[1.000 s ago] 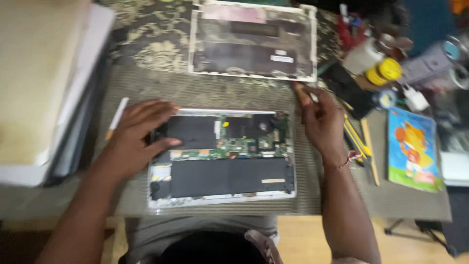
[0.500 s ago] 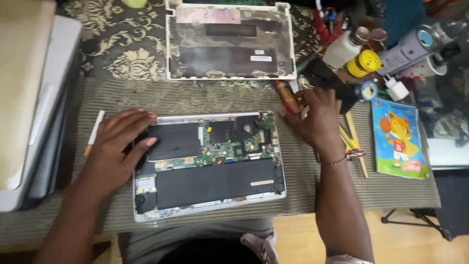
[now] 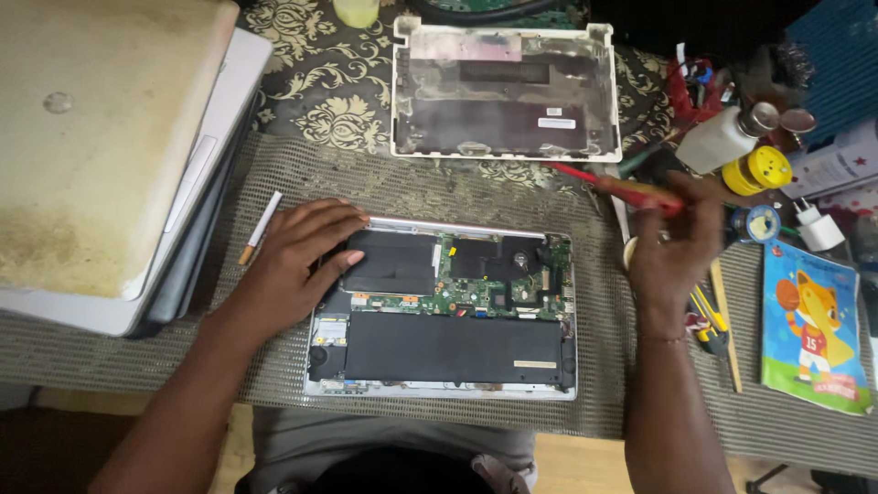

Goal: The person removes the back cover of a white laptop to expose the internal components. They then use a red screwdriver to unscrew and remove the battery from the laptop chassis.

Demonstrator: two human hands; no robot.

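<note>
While the left hand [image 3: 297,261] lies flat with fingers spread on the opened laptop [image 3: 444,311] on the mat, right hand [image 3: 672,247] gripping a red screwdriver [image 3: 622,186] beside it, removed cover [image 3: 503,91] behind, cigarette [image 3: 260,228] left

opened laptop [image 3: 444,316] on mat [image 3: 439,183] — removed cover [image 3: 505,91] behind, booklet [image 3: 812,325] right.

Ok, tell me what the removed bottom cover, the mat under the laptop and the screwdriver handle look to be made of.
Removed bottom cover: apparently moulded plastic, off-white and matt, with thin rims and dark lining patches inside.
Mat: looks like woven or mesh fabric, grey-olive, with a visible ribbed texture.
Screwdriver in the right hand: handle seems to be glossy red plastic, possibly translucent; motion blur leaves that open.
</note>
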